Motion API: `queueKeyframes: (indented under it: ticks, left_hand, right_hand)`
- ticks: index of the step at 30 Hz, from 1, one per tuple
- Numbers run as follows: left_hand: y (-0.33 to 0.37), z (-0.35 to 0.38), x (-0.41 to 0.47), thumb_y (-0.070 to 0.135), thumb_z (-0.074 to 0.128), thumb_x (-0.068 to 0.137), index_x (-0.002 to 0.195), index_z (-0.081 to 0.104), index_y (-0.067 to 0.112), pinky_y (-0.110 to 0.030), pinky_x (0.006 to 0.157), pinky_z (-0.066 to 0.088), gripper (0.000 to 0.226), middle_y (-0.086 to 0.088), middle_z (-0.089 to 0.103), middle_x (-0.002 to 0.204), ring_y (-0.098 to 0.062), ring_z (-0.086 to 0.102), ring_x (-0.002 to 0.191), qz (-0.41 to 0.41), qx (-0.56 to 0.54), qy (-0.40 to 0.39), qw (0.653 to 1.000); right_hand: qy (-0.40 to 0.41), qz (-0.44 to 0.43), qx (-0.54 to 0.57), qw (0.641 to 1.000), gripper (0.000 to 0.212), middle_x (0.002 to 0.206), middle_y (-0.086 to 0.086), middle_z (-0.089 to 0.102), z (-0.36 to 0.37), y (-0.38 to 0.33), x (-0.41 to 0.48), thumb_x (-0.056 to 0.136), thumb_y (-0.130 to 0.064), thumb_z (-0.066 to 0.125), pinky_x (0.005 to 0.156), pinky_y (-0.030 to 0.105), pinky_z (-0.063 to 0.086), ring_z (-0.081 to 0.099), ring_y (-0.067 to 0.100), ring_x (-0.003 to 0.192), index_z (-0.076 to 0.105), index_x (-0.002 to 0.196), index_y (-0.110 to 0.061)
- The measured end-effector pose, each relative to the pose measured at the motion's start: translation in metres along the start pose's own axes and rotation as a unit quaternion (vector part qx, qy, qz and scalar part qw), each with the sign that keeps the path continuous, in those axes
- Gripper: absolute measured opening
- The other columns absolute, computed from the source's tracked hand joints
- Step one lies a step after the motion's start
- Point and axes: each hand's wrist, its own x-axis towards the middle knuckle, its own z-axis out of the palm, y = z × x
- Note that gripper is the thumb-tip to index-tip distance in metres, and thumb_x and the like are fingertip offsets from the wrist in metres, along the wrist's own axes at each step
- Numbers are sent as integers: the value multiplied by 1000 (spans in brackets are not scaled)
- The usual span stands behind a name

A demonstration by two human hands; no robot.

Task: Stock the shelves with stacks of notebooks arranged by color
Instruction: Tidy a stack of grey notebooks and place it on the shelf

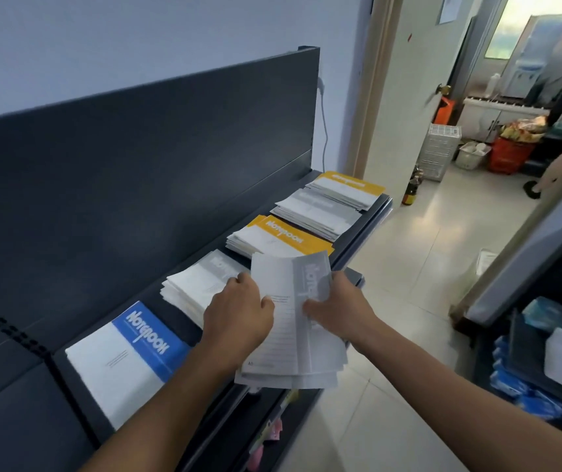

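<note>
**Grey notebooks held in both hands at the shelf front**

Two bare forearms come in from the bottom edge and meet at mid-frame. Behind them is the dark shelf unit's back panel, tall and set against a pale wall. The shelf below it runs away to the right.

Five stacks sit in a row on the shelf. Nearest is the blue notebook stack, white cover with a blue band. Next is a grey stack, partly hidden behind the left hand. Then come a yellow stack, a second grey stack and the far yellow stack, each just beside the last.

The held grey notebooks form a loosely fanned bundle, lifted over the shelf's front edge in front of the near grey and yellow stacks. The grey band is on their right side.

The left hand grips the bundle's left edge, fingers curled over it and thumb on the top cover. The right hand grips the right edge, thumb pressed on the grey band, fingers out of sight beneath.

Past the shelf end, a tiled floor leads through a doorway, where a red basket stands.
</note>
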Motion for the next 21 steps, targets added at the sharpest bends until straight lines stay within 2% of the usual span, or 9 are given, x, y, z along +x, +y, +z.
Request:
queueKeyframes:
  ticks: [3,7,11,13,16,21]
  left_hand:
    - [36,17,19,41,48,96,121,48,12,-35,70,43,38,-7,58,118,-28,60,99,-10,9,-1,1000]
    - [92,40,45,40,48,97,124,47,10,-34,70,42,40,-8,58,120,-30,60,101,-18,19,9,1000]
    - [145,58,69,39,47,96,126,46,10,-37,73,44,42,-8,57,120,-31,59,104,-32,16,12,999]
    - [165,65,79,39,47,96,128,45,9,-40,77,46,44,-9,57,120,-33,58,105,-45,21,6,999]
    - [188,74,100,38,47,97,124,46,9,-37,72,40,40,-9,56,120,-34,58,102,-64,24,12,998]
    - [213,88,138,36,47,96,119,48,9,-34,66,36,36,-8,56,117,-30,58,99,-86,15,37,995]
  right_hand:
    - [-9,-2,7,1000,36,101,2,65,-26,22,32,84,-30,69,68,34,59,66,17,83,49,111,-15]
    - [-24,-3,25,999,41,107,-2,61,-68,53,72,86,-31,66,76,39,59,64,19,91,45,118,-19]
    - [-28,-9,33,999,41,108,-1,62,-110,80,107,87,-29,65,73,37,59,64,17,86,45,122,-18]
    - [-36,-4,34,999,42,110,1,64,-127,86,121,88,-27,65,78,41,60,65,18,87,46,124,-16]
    - [-48,-9,18,999,46,115,4,65,-149,91,148,86,-28,66,86,48,58,66,26,98,48,126,-16]
    - [-65,-29,15,997,47,113,3,65,-170,89,199,84,-27,66,86,48,57,66,27,97,48,126,-18]
